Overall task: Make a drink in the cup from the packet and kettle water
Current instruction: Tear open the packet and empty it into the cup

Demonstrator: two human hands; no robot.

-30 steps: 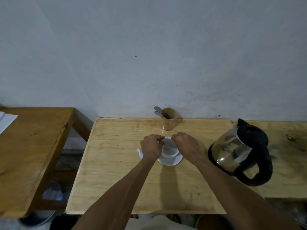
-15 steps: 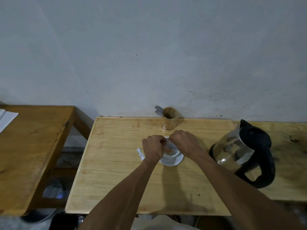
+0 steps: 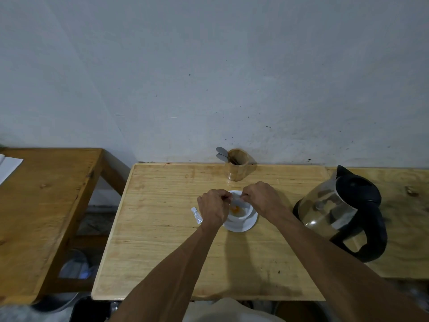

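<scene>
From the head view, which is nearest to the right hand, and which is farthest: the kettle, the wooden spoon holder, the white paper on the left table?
Measured from the right hand:
1. Wooden spoon holder, just behind it by the wall.
2. Kettle, on its right.
3. White paper, far left on the other table.

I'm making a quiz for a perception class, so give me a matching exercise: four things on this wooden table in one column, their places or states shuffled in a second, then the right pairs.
Things:
1. white cup
2. glass kettle with black handle
3. round wooden holder with spoons
4. small white torn-off scrap

Places or states:
A. at the back edge by the wall
B. lying flat beside the left hand
C. on a white saucer, orange powder inside
D. at the table's right end

Pairs: 1-C, 2-D, 3-A, 4-B
</scene>
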